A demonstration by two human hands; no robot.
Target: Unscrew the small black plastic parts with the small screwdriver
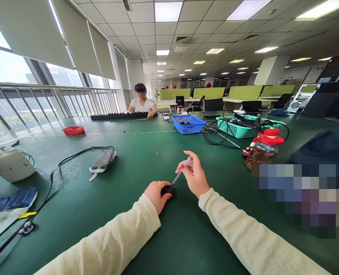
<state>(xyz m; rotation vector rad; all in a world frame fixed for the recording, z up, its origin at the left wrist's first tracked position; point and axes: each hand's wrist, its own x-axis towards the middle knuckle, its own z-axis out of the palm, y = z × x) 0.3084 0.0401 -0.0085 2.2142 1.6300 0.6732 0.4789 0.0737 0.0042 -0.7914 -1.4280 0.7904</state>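
On the green tabletop [138,164], my left hand [155,194] grips a small black part [169,190] between thumb and fingers and keeps it down on the surface. What kind of part it is I cannot make out. My right hand [194,173] is closed around the clear handle of a screwdriver [183,167]. The tool slants down to the left, and its tip meets the top of the black part. My left fingers cover part of the piece.
A blue basket [189,125] with dark pieces and a green basket [236,128] of cables stand ahead. A red-lidded bottle [263,149] is at right. A phone-like device [103,159], a red tray [73,130] and a white container [12,164] lie left. A person [141,103] sits opposite.
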